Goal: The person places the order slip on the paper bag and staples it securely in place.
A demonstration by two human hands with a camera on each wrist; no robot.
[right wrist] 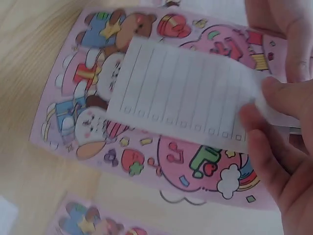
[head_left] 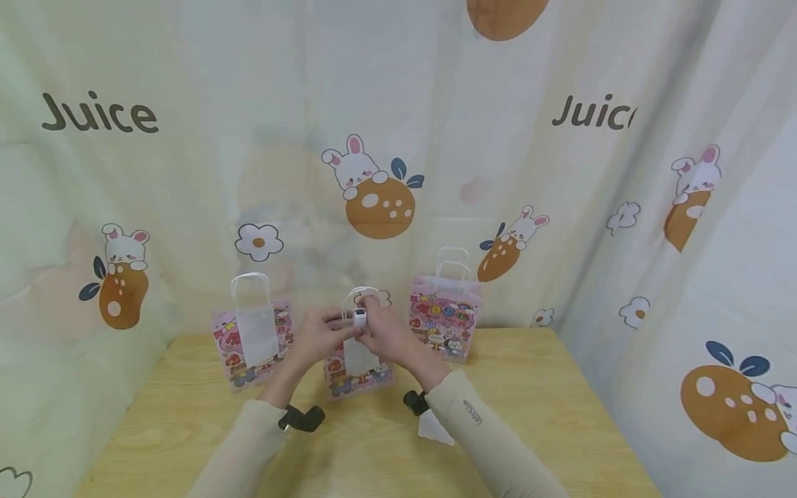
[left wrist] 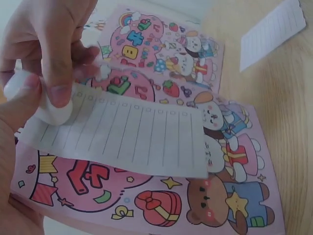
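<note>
A pink cartoon-print paper gift bag (head_left: 336, 387) with white handles stands between my hands, a lined white note (left wrist: 127, 137) lying over its front. My left hand (head_left: 320, 337) grips the bag's upper edge, palm partly behind it and thumb (left wrist: 24, 93) in front. In my right hand (head_left: 386, 328) is a small white stapler (left wrist: 61, 108) at the note's top end, largely hidden by fingers. Both thumbs meet on it in the left wrist view. Right fingertips (right wrist: 249, 117) overlap the note's top in the right wrist view.
A matching bag (head_left: 224, 339) with a white note (head_left: 258, 339) on its front stands at the left. Another bag (head_left: 457, 318) stands at the back right. One loose lined note (head_left: 436, 429) lies on the wooden table (head_left: 529, 401) below my right forearm. A printed curtain (head_left: 398, 83) hangs behind.
</note>
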